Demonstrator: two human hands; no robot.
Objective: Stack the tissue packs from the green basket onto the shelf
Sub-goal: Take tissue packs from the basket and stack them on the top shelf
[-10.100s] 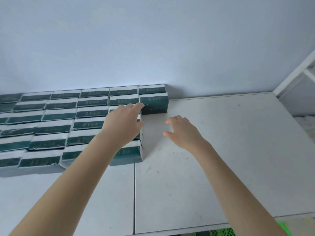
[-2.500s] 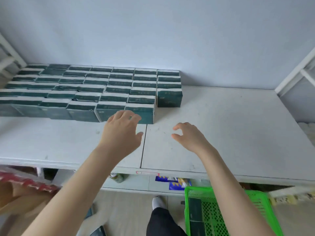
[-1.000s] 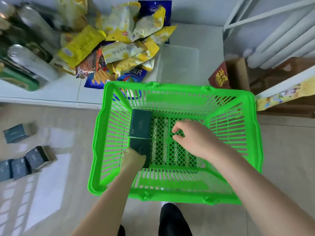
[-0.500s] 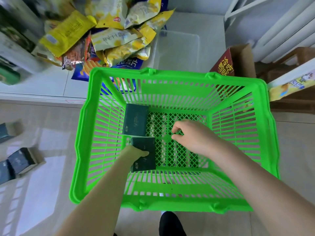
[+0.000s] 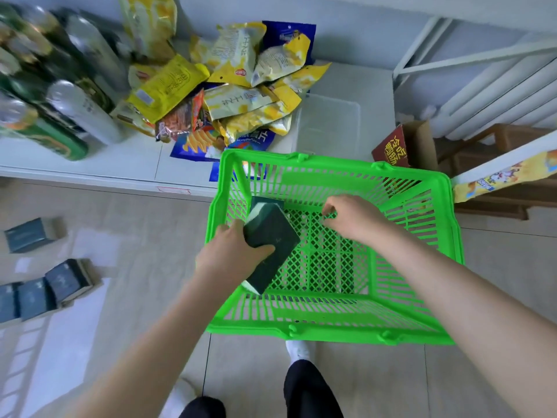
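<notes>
The green basket (image 5: pixel 331 333) stands on the floor in front of me. My left hand (image 5: pixel 226 257) grips a dark green tissue pack (image 5: pixel 274 236) and holds it tilted above the basket's left side. Just behind it, the edge of a second pack (image 5: pixel 268 201) shows inside the basket. My right hand (image 5: pixel 352 220) hovers over the basket's middle with loosely curled fingers and holds nothing. The shelf with the stacked packs is out of view.
A low white shelf carries yellow snack bags (image 5: pixel 241 86), cans and bottles (image 5: pixel 75 110) and a clear plastic tub (image 5: pixel 328 125). A red carton (image 5: pixel 391 149) stands right of it. Several tissue packs (image 5: pixel 63 282) lie on the floor at left.
My gaze dropped from the shelf to the basket. My left hand took hold of a pack on the basket floor and has lifted it up and tilted it. The right hand stayed over the basket.
</notes>
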